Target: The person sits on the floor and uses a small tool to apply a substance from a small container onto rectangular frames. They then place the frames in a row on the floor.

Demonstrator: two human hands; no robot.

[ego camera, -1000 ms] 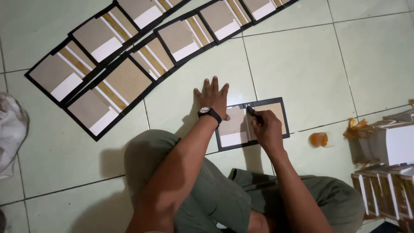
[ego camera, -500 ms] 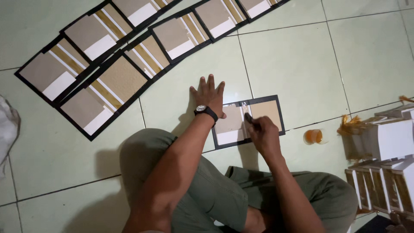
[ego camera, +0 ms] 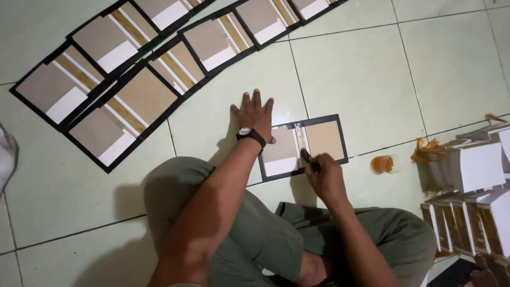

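A black-edged card panel [ego camera: 325,139] with tan, white and gold-striped sections lies on the pale green tiled floor in front of my crossed legs. My left hand [ego camera: 254,113], wearing a wristwatch, presses flat on the floor at the panel's left edge, fingers spread. My right hand [ego camera: 323,172] grips a small dark tool [ego camera: 306,157], its tip resting on the panel's lower middle, near the gold stripe.
Several similar black-edged panels [ego camera: 133,101] lie in overlapping rows at the far left and top. A small round orange container [ego camera: 383,164] sits right of the panel. White and gold box pieces [ego camera: 473,191] are stacked at the right. White cloth [ego camera: 6,154] shows at the left edge.
My right hand with the tool has slid down the panel from its upper middle toward its near edge. My left hand stays flat on the floor.
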